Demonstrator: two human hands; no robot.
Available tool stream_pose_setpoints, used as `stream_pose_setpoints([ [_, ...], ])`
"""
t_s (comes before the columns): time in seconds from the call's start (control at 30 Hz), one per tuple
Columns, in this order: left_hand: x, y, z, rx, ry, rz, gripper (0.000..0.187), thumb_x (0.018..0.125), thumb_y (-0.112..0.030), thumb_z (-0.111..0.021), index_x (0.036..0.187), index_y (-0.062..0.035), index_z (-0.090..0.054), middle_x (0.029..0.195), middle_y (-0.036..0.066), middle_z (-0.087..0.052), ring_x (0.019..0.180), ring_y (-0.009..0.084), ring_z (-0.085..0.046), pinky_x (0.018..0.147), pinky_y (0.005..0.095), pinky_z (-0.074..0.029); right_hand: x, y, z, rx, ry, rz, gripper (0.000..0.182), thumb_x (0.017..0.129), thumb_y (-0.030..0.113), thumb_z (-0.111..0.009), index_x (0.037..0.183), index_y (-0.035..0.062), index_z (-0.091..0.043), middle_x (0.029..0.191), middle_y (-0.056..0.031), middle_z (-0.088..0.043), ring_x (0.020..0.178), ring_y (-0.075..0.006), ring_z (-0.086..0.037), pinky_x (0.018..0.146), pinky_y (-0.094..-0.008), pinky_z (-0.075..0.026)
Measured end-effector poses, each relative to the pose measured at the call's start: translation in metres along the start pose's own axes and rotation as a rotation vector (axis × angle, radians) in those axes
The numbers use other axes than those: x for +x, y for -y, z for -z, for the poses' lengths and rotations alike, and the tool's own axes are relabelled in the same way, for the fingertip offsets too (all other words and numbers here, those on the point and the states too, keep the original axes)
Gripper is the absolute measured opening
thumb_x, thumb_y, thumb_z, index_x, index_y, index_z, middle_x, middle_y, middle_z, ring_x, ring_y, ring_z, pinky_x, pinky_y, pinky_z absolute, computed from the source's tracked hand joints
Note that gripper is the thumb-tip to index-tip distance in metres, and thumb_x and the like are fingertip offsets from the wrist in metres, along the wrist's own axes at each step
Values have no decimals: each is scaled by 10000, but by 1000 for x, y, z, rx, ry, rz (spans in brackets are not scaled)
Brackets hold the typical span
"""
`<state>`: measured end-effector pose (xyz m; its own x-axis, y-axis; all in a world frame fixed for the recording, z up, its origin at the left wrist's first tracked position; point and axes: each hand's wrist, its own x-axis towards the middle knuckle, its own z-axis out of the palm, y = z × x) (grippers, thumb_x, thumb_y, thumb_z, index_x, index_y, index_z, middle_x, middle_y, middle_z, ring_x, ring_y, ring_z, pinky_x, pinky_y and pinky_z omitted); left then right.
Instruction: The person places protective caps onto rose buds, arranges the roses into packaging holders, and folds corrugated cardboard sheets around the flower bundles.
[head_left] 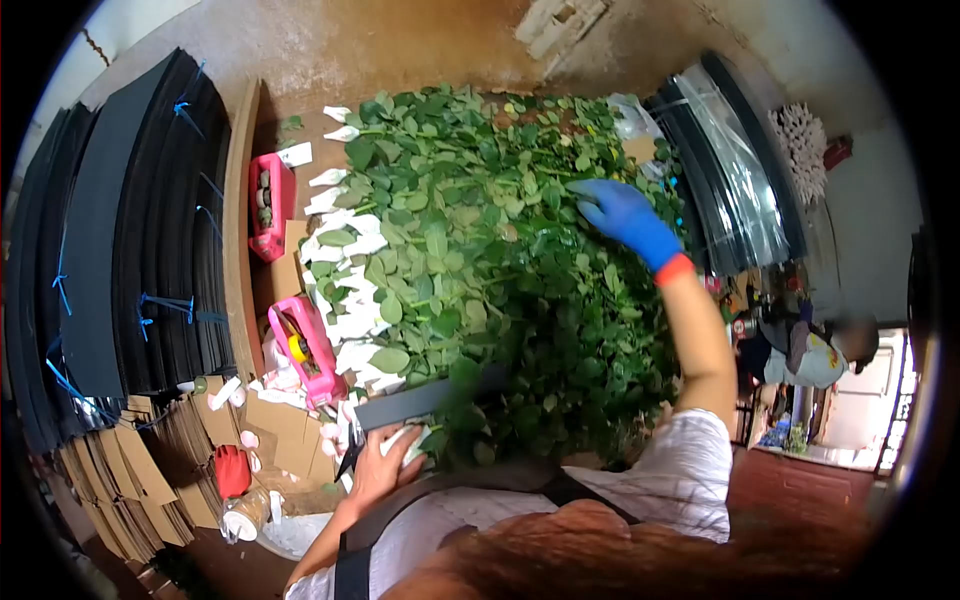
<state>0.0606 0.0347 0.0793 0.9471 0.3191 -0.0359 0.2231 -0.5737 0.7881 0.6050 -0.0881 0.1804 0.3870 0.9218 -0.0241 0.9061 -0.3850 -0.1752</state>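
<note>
Reaching over the counter (pixel 240 200), the blue-gloved right hand (pixel 625 215) lay spread on a heap of green leafy rose stems (pixel 470 260) covering its middle. The bare left hand (pixel 378 465) gripped wrapped white buds (pixel 412 440) at the near edge. Light, springy, probably thorny, the stems seemed best grasped low.

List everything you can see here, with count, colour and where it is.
stems: large pile, green, table centre
wrapped blooms: a row, white, pile's left edge
baskets: two, pink, table left
black sheets: stacks, far left
cardboard: stack, brown, lower left
clear sleeves: stack, upper right
left hand: bare, on a dark strip and a white bundle
right hand: blue glove, on the stems
</note>
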Motion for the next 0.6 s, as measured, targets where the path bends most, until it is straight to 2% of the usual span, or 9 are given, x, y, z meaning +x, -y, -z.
stream_pose_setpoints([
  [0.03,-5,1,-5,25,-9,10,572,814,-221,-815,1339,-165,-592,1210,198,-544,1029,391,-613,852,444,-557,32,-29,-35,-197,-125,66,303,905,231,-602,1182,145,-691,1067,-144,-722,976,-360,-678,869,-465,-532],
  [0.1,-11,-4,-12,85,3,111,622,786,-215,-829,1351,-160,-577,1230,191,-507,1050,377,-599,827,419,-569,88,-74,-83,-368,-77,-46,273,904,192,-591,1155,133,-681,1030,-158,-713,955,-377,-662,849,-474,-530],
  [0.17,-4,-16,-3,41,-39,84,619,789,-207,-818,1351,-132,-570,1263,180,-515,1073,365,-598,854,424,-561,136,-98,-122,-436,-47,-137,250,896,159,-583,1127,127,-675,1004,-164,-700,946,-374,-655,837,-471,-527],
  [0.2,4,-20,3,87,-90,-5,585,777,-136,-842,1296,-89,-576,1260,155,-560,1013,330,-633,806,388,-553,148,-106,-141,-421,-43,-188,242,890,146,-580,1112,128,-674,997,-163,-693,948,-362,-656,834,-464,-525],
  [0.3,-2,-5,-8,52,-75,-7,541,810,-157,-813,1294,-91,-581,1247,126,-609,1086,323,-615,889,388,-525,168,-108,-175,-527,73,-379,280,901,163,-603,1167,103,-669,1225,-126,-662,1120,-314,-643,937,-431,-510],
  [0.37,-2,-4,-7,-11,-77,21,536,824,-180,-800,1300,-88,-573,1238,119,-619,1119,323,-603,937,401,-503,176,-97,-160,-524,163,-462,291,907,145,-606,1190,112,-667,1264,-115,-660,1138,-320,-638,975,-423,-505],
  [0.43,0,-6,-2,-37,-71,35,561,814,-196,-812,1303,-84,-561,1239,129,-616,1142,337,-599,951,414,-499,171,-93,-138,-554,36,-289,256,903,134,-616,1150,103,-678,1177,-142,-682,1079,-334,-651,931,-442,-512],
  [0.53,5,-11,4,-44,-101,22,518,826,-201,-791,1279,-69,-577,1222,133,-619,1118,335,-613,928,421,-505,145,-77,-72,-194,-408,-104,180,920,176,-605,1062,112,-695,1084,-138,-696,992,-342,-662,878,-453,-513],
  [0.6,3,-10,1,-47,-100,36,513,828,-216,-781,1275,-69,-577,1221,130,-619,1114,334,-614,920,422,-506,123,-67,-31,-77,-599,-16,172,916,182,-611,1055,110,-683,1032,-152,-690,948,-365,-654,844,-464,-513],
])
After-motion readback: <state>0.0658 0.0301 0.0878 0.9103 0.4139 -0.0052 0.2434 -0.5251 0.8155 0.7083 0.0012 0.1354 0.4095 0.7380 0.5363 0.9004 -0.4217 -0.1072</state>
